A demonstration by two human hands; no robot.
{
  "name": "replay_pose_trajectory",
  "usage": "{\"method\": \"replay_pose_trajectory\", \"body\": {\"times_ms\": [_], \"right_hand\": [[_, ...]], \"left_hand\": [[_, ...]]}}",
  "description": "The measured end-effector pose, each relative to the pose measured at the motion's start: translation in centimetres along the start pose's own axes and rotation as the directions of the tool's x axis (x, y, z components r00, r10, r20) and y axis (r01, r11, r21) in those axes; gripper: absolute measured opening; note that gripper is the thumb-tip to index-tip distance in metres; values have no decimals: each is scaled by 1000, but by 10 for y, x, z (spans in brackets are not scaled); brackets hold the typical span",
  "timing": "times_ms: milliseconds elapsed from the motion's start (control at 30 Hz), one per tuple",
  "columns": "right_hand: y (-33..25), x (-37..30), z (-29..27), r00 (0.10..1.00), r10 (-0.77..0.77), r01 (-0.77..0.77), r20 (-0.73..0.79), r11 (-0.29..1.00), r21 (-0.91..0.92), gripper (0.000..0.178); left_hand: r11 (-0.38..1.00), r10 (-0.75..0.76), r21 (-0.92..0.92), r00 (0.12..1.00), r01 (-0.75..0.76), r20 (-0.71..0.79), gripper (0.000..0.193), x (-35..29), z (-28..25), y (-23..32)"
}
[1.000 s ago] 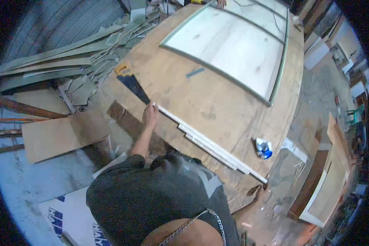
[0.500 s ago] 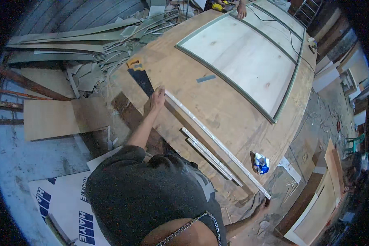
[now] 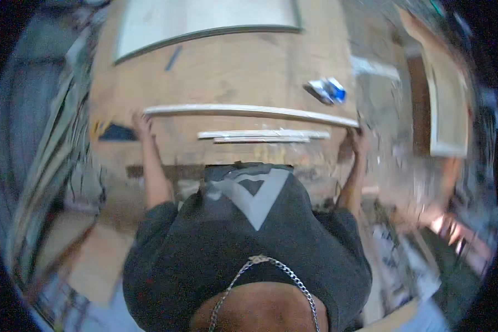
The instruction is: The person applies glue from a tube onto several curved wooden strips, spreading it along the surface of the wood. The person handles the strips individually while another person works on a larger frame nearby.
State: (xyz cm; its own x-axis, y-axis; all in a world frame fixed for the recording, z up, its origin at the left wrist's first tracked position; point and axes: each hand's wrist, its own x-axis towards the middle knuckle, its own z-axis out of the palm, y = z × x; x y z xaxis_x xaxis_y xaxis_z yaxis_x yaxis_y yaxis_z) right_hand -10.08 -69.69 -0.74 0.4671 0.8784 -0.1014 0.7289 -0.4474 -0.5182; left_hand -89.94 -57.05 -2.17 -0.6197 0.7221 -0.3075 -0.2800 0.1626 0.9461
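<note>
A long thin white strip [image 3: 254, 109] spans the near part of the wooden table, held at both ends. My left hand [image 3: 143, 123] is closed round its left end, close to a handsaw [image 3: 116, 131] with a dark blade and yellow handle. At the other end my right hand [image 3: 359, 140] grips the strip, just off the table's right side; motion blurs its fingers. Shorter white strips [image 3: 263, 134] lie side by side between the long strip and my body. A crumpled silver and blue packet [image 3: 329, 90] sits beyond the right part of the strip.
The wooden table [image 3: 227, 72] carries a green-edged white framed panel [image 3: 205, 19] at its far side and a small grey flat piece [image 3: 174, 57]. Long boards [image 3: 44, 155] lie on the left. A shallow wooden box-like piece [image 3: 448, 105] stands at the right.
My head has turned, so the table now lies straight ahead and the view is blurred. Both hands still hold the long strip by its ends.
</note>
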Motion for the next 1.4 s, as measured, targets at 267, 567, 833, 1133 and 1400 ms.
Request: {"method": "replay_pose_trajectory", "body": {"times_ms": [267, 567, 833, 1133, 1400], "right_hand": [[-5, -35, -59, 996, 83, -82, 36, 996, -26, 48], [-161, 32, -16, 902, -428, 432, 56, 891, -143, 75], [-118, 68, -27, 947, -320, 318, 28, 947, 49, 63], [-84, -54, -101, 938, 320, 144, -135, -4, 990, 18], [-81, -100, -137, 907, 418, 138, 46, -399, 906, 26]], "left_hand": [[914, -52, 404, 999, 42, 16, 52, -51, 51, 4], [129, -14, -34, -36, -991, 999, 61, -258, 280, 22], [117, -357, -92, -129, -989, 925, 41, -308, 328, -21], [206, -172, -55, -91, -977, 981, 24, -304, 312, 1], [274, -85, -59, -85, -960, 993, 24, -291, 303, 45]]}}
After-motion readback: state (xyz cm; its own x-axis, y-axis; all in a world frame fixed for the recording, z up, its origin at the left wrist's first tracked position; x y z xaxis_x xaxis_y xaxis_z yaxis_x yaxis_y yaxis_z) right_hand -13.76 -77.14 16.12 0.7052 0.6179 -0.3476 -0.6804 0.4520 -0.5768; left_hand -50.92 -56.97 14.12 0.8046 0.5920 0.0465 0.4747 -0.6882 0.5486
